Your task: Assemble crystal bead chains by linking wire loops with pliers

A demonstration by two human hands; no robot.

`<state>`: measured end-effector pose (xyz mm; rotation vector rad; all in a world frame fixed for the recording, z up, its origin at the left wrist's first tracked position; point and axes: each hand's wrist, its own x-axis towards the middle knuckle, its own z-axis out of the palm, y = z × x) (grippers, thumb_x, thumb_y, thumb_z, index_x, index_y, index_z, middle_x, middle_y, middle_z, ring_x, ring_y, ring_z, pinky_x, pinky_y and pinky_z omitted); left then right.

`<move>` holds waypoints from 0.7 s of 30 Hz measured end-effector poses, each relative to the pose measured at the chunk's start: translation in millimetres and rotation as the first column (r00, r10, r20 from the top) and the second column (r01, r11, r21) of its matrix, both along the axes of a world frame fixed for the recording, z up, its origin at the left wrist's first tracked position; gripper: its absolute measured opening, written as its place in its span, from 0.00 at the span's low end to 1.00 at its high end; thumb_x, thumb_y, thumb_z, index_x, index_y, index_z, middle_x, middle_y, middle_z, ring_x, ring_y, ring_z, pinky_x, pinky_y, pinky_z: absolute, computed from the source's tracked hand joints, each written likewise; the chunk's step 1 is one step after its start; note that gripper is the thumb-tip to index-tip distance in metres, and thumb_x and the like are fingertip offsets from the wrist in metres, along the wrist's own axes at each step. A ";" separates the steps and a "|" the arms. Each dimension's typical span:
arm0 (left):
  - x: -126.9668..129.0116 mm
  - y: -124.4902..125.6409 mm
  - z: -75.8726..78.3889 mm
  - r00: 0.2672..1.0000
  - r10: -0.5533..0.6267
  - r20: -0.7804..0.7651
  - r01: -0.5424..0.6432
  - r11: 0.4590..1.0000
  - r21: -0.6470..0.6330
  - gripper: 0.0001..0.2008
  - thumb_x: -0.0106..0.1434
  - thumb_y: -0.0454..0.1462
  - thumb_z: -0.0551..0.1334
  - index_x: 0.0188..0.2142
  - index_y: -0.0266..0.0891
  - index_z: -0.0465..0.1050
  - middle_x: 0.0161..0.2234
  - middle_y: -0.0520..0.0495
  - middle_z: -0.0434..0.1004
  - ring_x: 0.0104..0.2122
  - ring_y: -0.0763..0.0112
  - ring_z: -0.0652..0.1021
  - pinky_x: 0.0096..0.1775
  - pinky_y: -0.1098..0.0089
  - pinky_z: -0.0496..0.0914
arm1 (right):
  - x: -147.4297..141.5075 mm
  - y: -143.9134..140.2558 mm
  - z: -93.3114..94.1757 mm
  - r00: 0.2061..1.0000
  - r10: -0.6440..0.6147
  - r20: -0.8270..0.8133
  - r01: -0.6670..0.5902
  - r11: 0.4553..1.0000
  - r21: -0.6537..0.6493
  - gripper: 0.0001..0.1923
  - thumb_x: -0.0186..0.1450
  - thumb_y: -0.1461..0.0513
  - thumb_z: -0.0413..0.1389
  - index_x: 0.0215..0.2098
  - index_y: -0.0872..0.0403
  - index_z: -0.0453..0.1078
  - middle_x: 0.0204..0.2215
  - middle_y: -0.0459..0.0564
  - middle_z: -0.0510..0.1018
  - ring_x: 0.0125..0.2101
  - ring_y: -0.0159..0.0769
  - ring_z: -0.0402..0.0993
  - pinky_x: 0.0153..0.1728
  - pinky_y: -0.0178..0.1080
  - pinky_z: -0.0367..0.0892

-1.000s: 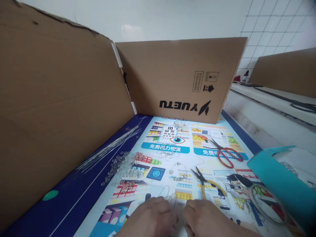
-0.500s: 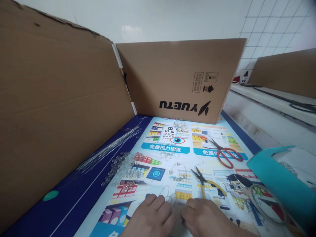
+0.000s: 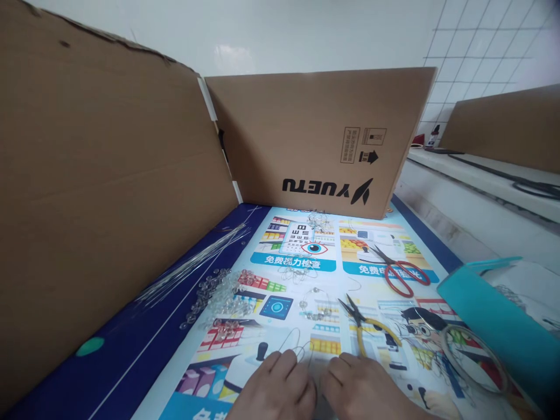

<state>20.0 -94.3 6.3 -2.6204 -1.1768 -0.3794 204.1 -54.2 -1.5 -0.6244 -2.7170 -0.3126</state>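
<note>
Clock read from the gap between the hands, 12 pointing away from the person. Left hand [image 3: 282, 385] and right hand [image 3: 363, 388] just beside each other at bottom, backs up, fingers curled in; fingertips hidden, so can't tell whether either one is pinching anything. Thin wire loops [image 3: 296, 343] show at 11, right at the left hand's knuckles; lower end out of sight behind the fingers. Beaded ring [image 3: 315, 317] lying flat at 12, near. Farther along 12: clear beaded strands [image 3: 298, 272], then a tangled beaded bunch [image 3: 318, 221] close to the rear cardboard panel [image 3: 319, 134]. Yellow-handled pliers [image 3: 359, 321] at 1, jaws apart, near right hand; red-handled scissors [image 3: 396, 269] beyond, same direction, blades slightly parted. Wire coil [image 3: 447, 354] at 3, teal box [image 3: 494, 321] between 2 and 3. Loose clear beads [image 3: 223, 300] heaped at 10; straight wire bundle [image 3: 195, 265] past them, beside left cardboard panel [image 3: 105, 192]. All on printed sheet [image 3: 175, 341].
</note>
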 end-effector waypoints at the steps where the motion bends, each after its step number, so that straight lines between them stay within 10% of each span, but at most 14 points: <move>1: -0.4 -0.5 0.2 1.000 0.006 -0.006 -0.006 1.000 -0.005 0.06 0.57 0.29 0.58 0.25 0.39 0.66 0.23 0.51 0.68 0.26 0.67 0.67 0.29 0.67 0.62 | 0.3 -0.2 -0.1 1.000 -0.010 0.009 0.010 1.000 -0.014 0.11 0.57 0.65 0.56 0.24 0.53 0.55 0.19 0.43 0.68 0.17 0.33 0.64 0.15 0.37 0.43; 10: -4.6 -0.9 0.1 0.998 0.041 0.040 -0.037 0.995 -0.097 0.04 0.57 0.30 0.58 0.28 0.39 0.67 0.26 0.49 0.70 0.28 0.65 0.68 0.30 0.67 0.65 | 1.8 3.6 7.8 0.982 -0.098 0.162 0.141 0.949 -0.281 0.07 0.52 0.70 0.54 0.25 0.53 0.62 0.23 0.45 0.71 0.21 0.33 0.66 0.18 0.35 0.50; 15: -7.4 2.6 -2.5 0.987 0.090 0.130 -0.059 0.973 -0.223 0.08 0.55 0.26 0.57 0.29 0.40 0.67 0.28 0.49 0.70 0.29 0.65 0.69 0.30 0.67 0.65 | 0.8 9.1 22.7 0.969 -0.201 0.143 0.246 0.742 -0.624 0.08 0.54 0.71 0.50 0.27 0.54 0.67 0.27 0.46 0.74 0.28 0.32 0.69 0.25 0.32 0.56; 21: -10.5 10.7 1.4 0.900 0.264 0.347 -0.093 0.894 -0.438 0.13 0.53 0.23 0.52 0.27 0.40 0.70 0.26 0.50 0.70 0.27 0.69 0.70 0.28 0.71 0.62 | 1.7 14.7 21.4 0.894 -0.417 -0.164 0.036 0.431 -0.901 0.08 0.51 0.71 0.50 0.24 0.54 0.68 0.23 0.42 0.71 0.27 0.28 0.66 0.27 0.30 0.58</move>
